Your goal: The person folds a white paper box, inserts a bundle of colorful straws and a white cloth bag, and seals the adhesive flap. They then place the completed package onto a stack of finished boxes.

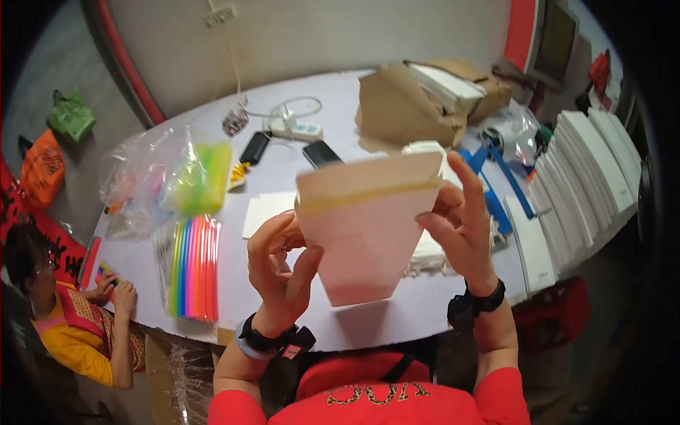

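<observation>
In front of me, above the table, I hold up a flat white paper piece, wider at the top, with a yellowish strip across its upper part. It looks like an envelope or paper bag; I cannot tell which. My left hand is closed on its left edge, fingers partly behind it. At the right edge, my right hand pinches it with the thumb in front, the index finger raised. Beneath the left hand's wrist side lies the table, and a white card shows behind that hand.
Rainbow-coloured strips and a clear plastic bag lie left. Phones, a power strip and brown wrapping paper are farther back. White stacks and a blue tool stand right. A person sits at left.
</observation>
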Available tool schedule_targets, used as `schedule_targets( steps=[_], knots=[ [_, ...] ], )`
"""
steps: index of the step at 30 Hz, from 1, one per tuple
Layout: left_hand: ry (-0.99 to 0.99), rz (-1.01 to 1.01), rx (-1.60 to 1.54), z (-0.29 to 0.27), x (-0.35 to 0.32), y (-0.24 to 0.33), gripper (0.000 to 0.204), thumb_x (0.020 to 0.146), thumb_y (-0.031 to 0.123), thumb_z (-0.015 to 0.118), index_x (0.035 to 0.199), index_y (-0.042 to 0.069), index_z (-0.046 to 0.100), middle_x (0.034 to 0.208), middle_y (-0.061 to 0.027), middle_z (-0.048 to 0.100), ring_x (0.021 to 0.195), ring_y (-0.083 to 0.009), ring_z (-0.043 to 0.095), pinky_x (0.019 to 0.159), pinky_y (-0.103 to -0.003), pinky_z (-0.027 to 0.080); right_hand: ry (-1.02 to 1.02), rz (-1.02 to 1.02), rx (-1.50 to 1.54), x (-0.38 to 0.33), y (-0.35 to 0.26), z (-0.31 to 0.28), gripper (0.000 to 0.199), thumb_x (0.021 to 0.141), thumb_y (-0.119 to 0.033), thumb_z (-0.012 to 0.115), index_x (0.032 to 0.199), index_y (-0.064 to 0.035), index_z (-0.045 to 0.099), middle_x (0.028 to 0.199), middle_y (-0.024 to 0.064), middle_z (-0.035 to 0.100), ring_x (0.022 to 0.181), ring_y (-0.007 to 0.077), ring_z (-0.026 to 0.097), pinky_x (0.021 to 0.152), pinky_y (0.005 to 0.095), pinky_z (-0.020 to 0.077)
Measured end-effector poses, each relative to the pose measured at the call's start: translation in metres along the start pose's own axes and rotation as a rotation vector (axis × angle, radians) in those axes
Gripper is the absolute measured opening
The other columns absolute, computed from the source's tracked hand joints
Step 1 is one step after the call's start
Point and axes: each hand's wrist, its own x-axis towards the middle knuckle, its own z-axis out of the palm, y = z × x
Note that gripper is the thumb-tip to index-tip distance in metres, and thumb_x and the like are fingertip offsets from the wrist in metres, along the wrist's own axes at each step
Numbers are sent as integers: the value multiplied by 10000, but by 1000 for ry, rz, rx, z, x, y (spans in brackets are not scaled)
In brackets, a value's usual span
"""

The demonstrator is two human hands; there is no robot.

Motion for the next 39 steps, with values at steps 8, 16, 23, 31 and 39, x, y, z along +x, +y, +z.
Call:
schedule_targets(
  steps=[8, 16, 23, 31, 39],
  knots=[
    [9, 173, -53, -4, 10, -5, 371, 830, -40, 676, 1157, -2, 506, 1068, -179, 635, 870, -212, 668, 722, -297, 565, 97, -104, -77, -4, 16, 17, 552, 842, 93, 594, 1330, -63, 388, 1101, 119, 608, 886, 156, 613, 765, 278, 506],
    [-149, 258, 290, -24, 20, -23, 318, 808, -49, 691, 1088, -2, 546, 985, -152, 662, 809, -186, 657, 647, -277, 548, 14, -70, -159, 7, 24, 10, 373, 836, 84, 624, 1173, -23, 505, 1070, 64, 559, 862, 118, 579, 754, 240, 500],
    [-242, 178, 239, -23, 46, -28, 231, 822, -58, 664, 1027, 3, 578, 923, -135, 647, 778, -145, 598, 657, -243, 489, 92, -30, 86, 21, 26, 9, 282, 830, 80, 635, 1084, -6, 546, 1045, 72, 539, 870, 103, 545, 749, 229, 494],
    [-200, -56, 68, -26, 47, -17, 155, 828, -43, 662, 964, 6, 607, 943, -140, 627, 813, -160, 587, 694, -253, 495, -42, -69, -35, 24, 13, 4, 216, 846, 53, 629, 1044, -19, 582, 1031, 92, 568, 910, 139, 587, 753, 245, 506],
    [-489, 211, 189, -30, 59, 1, 225, 780, -11, 720, 976, 38, 621, 920, -138, 635, 800, -186, 612, 649, -272, 501, -119, -332, -297, 25, 13, 4, 202, 809, 1, 692, 989, -33, 607, 987, 126, 618, 864, 175, 624, 730, 271, 509]
  ],
)
